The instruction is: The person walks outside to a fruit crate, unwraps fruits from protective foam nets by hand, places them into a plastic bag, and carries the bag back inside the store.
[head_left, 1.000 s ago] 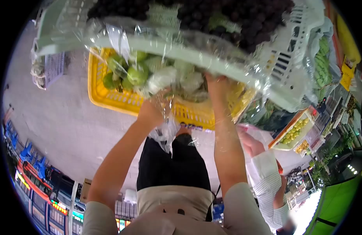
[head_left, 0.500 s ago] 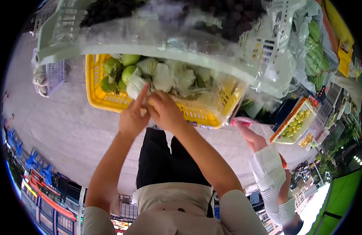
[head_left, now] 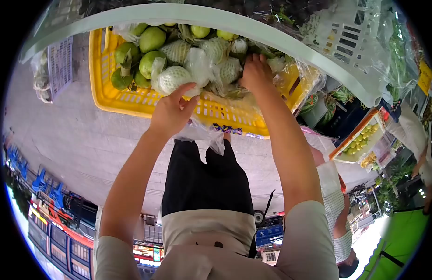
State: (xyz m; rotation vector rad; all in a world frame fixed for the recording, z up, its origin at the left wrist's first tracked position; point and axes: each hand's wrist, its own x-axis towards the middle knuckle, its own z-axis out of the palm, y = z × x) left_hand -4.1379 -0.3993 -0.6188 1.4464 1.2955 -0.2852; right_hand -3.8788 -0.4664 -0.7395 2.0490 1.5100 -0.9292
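A yellow plastic basket [head_left: 102,88] holds green round fruit [head_left: 152,39], some bare and several in white foam nets and thin clear wrap. My left hand [head_left: 173,112] is over the basket's near rim, thumb and index finger apart, fingertips beside a foam-netted fruit [head_left: 174,80]. Below it a crumpled clear plastic bag [head_left: 200,132] hangs in front of the basket; whether the hand touches it is unclear. Reaching into the basket's right part, my right hand [head_left: 257,74] has its fingers bent down among the wrapped fruit, fingertips hidden.
Above the basket juts the pale rim of a crate [head_left: 188,10] with dark fruit. Other things around are a white crate [head_left: 61,65] at left, a box of yellow-green fruit [head_left: 360,140] and watermelons [head_left: 342,94] at right. A person in a striped top [head_left: 335,205] stands nearby.
My hands, close together before, are now apart: the right has moved right and deeper into the basket, the left stays near the rim. More fruit shows as the view has shifted.
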